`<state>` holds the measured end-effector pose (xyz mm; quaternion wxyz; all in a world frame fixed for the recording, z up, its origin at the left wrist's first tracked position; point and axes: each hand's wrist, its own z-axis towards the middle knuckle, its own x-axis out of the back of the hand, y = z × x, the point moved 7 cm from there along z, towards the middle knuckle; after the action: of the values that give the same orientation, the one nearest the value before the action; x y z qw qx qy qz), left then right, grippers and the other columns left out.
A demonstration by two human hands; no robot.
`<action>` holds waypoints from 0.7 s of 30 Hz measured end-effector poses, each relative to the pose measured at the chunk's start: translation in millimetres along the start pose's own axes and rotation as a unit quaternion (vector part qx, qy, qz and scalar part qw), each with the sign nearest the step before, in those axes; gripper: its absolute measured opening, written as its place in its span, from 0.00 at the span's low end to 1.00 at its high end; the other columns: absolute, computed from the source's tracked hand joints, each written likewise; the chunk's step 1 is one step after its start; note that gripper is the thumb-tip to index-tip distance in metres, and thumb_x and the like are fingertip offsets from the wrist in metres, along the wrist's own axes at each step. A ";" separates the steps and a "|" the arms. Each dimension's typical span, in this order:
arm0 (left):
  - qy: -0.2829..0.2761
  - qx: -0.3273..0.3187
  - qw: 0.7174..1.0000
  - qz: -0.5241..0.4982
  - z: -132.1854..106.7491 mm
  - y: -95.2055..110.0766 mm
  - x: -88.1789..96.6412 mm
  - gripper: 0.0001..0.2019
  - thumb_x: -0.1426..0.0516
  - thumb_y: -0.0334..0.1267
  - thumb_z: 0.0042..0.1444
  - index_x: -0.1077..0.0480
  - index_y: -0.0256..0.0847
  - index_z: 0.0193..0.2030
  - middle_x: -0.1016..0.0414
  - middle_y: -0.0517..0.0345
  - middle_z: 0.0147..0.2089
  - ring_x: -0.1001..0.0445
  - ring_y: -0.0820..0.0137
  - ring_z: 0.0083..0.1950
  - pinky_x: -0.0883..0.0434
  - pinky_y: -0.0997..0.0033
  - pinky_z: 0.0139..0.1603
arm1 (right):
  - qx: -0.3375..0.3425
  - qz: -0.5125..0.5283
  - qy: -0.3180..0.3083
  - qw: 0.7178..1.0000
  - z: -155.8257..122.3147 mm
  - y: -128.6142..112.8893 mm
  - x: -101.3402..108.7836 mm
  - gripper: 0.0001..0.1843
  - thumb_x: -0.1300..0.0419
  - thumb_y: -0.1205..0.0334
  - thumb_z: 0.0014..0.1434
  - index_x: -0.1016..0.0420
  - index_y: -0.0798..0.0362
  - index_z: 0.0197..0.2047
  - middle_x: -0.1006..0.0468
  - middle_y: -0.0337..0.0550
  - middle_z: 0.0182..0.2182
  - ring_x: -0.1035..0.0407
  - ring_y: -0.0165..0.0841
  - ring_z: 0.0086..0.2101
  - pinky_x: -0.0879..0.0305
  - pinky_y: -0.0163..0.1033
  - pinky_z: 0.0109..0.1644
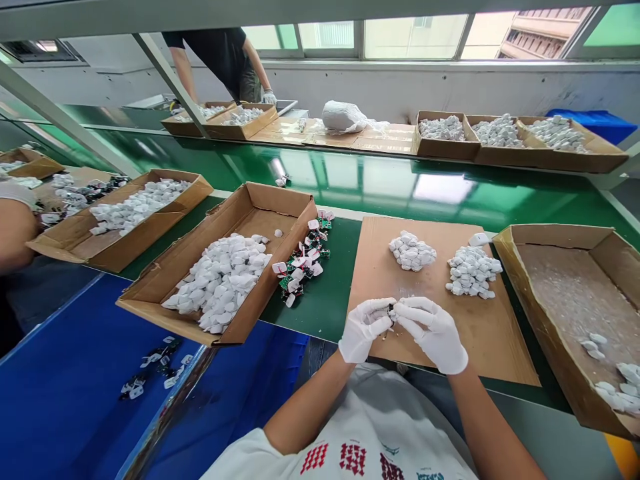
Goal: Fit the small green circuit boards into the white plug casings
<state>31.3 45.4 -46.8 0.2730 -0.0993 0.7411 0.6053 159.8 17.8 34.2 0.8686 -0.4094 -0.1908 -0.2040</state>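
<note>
Left hand and right hand, white-gloved, raised over cardboard sheet; fingers of both hands clenched on small dark part, held between them near sheet's lower edge, part mostly hidden; two piles of white plastic pieces on sheet, just ahead of hands; open box of same pieces left of sheet; circuit boards on green surface between box and sheet; second box right of sheet, few pieces in near corner.

A factory; green conveyor belt, cardboard trays of white parts.
</note>
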 end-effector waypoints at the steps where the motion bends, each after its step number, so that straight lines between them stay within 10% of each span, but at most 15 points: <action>1: -0.001 0.004 1.000 0.008 0.1 -0.8 -0.1 0.21 0.32 0.41 0.42 0.23 0.38 0.45 0.19 0.49 0.40 0.23 0.64 0.38 0.25 0.66 0.37 | -0.002 -0.009 -0.006 1.000 0.9 0.9 -0.8 0.16 0.42 0.70 0.59 0.23 0.40 0.46 0.22 0.40 0.37 0.26 0.31 0.36 0.25 0.37 0.39; 8: -0.010 -0.041 0.997 0.062 -3.2 11.9 -5.9 0.24 0.38 0.47 0.51 0.28 0.43 0.54 0.28 0.52 0.58 0.33 0.55 0.61 0.35 0.59 0.62 | -0.032 0.003 -0.039 0.999 1.8 4.2 -14.5 0.18 0.46 0.68 0.61 0.25 0.41 0.51 0.26 0.44 0.43 0.28 0.34 0.44 0.26 0.41 0.46; 15: 0.020 -0.070 0.997 0.041 -4.1 14.5 -5.4 0.21 0.36 0.45 0.48 0.24 0.41 0.50 0.20 0.51 0.45 0.24 0.58 0.47 0.28 0.59 0.53 | -0.083 -0.056 0.131 0.986 -5.7 -5.8 -1.0 0.08 0.36 0.63 0.53 0.26 0.46 0.39 0.22 0.42 0.36 0.26 0.35 0.37 0.26 0.43 0.41; 21: -0.009 -0.092 0.993 0.066 -3.6 12.3 -5.0 0.20 0.37 0.45 0.50 0.25 0.43 0.51 0.22 0.52 0.49 0.25 0.57 0.52 0.30 0.58 0.57 | -0.036 -0.067 0.148 0.986 -10.2 -24.7 -3.5 0.14 0.39 0.69 0.56 0.24 0.42 0.43 0.20 0.40 0.37 0.24 0.35 0.38 0.26 0.43 0.46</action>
<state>28.6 44.1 -33.4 0.2293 -0.0695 0.6842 0.6888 145.9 -3.9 42.0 0.8564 -0.3920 -0.0796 -0.3264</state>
